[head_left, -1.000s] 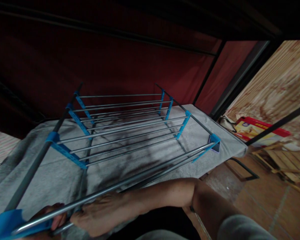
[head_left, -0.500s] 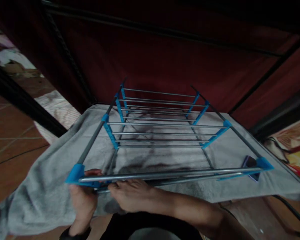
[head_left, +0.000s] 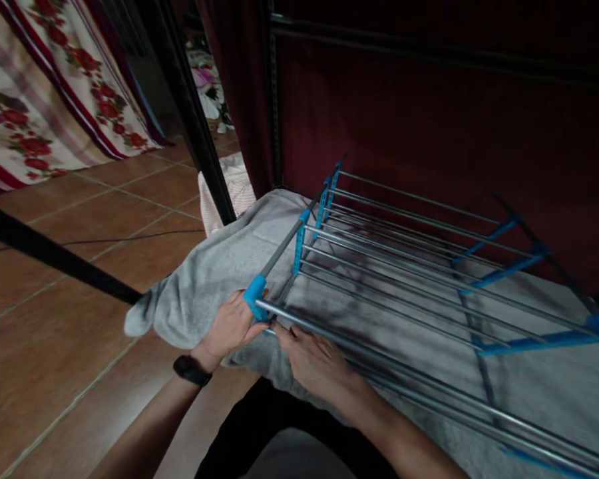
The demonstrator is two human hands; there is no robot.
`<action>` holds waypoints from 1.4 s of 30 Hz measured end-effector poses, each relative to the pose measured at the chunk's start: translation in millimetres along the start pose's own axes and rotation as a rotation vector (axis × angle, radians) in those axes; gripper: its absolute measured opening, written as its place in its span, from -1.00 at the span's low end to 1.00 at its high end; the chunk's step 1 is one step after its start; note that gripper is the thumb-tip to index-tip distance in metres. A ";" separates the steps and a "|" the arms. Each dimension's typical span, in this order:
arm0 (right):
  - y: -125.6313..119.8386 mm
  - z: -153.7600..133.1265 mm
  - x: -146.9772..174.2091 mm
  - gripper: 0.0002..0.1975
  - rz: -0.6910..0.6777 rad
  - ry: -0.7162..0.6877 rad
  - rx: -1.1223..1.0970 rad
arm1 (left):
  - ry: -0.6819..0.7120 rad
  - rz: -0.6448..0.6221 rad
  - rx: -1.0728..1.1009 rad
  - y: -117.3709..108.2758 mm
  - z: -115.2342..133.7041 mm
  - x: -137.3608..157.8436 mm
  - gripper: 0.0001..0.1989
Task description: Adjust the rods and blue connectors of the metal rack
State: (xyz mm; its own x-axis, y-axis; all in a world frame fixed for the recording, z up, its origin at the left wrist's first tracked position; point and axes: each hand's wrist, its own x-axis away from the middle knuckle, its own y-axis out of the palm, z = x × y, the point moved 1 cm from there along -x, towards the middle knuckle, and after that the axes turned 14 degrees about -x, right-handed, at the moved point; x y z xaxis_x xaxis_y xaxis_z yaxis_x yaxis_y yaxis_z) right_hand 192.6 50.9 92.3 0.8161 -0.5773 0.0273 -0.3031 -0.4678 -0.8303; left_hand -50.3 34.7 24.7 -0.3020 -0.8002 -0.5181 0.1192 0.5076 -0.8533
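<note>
A drying rack (head_left: 394, 279) of grey metal tubes with blue plastic joints lies across a grey blanket (head_left: 204, 293). My left hand (head_left: 234, 327) is closed around the blue corner joint (head_left: 254, 296) at the rack's near left end, its thumb stretched toward my right fingers. Just to the right, my right hand (head_left: 314, 362) grips the lower near tube, close to that corner, its fingertips almost meeting my left thumb. The fingers' undersides are hidden. A dark band is on my left wrist. The rack's near right corner lies out of view.
Dark red cloth (head_left: 429, 133) hangs behind the rack. Black metal posts (head_left: 194, 120) stand at the left, with a black bar (head_left: 54, 253) low down. Brown floor tiles (head_left: 80, 319) carry a thin dark cable. A flowered curtain (head_left: 70, 100) hangs at the far left.
The view has swung left, bringing the curtain and more floor into sight; the phone has left the view. Both hands stay at the rack's left corner, my left hand now gripping from outside.
</note>
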 end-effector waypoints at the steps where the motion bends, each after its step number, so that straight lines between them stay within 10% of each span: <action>1: -0.5 -0.5 0.1 -0.45 -0.013 0.003 0.005 | 0.017 -0.002 -0.002 -0.6 0.2 -0.2 -0.32; 34: 4.4 -22.7 -24.2 -0.78 0.003 0.073 -0.006 | 0.071 -0.046 0.073 -7.5 0.4 -6.1 -0.12; 42: 14.9 -17.3 -21.6 -0.72 0.072 0.061 0.011 | -0.314 -0.006 0.423 8.1 23.5 9.9 -0.39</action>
State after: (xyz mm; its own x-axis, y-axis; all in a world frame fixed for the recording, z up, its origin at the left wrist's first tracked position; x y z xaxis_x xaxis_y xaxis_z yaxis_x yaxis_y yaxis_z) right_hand 162.0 44.8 89.0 0.7612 -0.6485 0.0009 -0.3541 -0.4168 -0.8372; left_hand -30.1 23.4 11.3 -0.0136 -0.8928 -0.4503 0.5093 0.3813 -0.7715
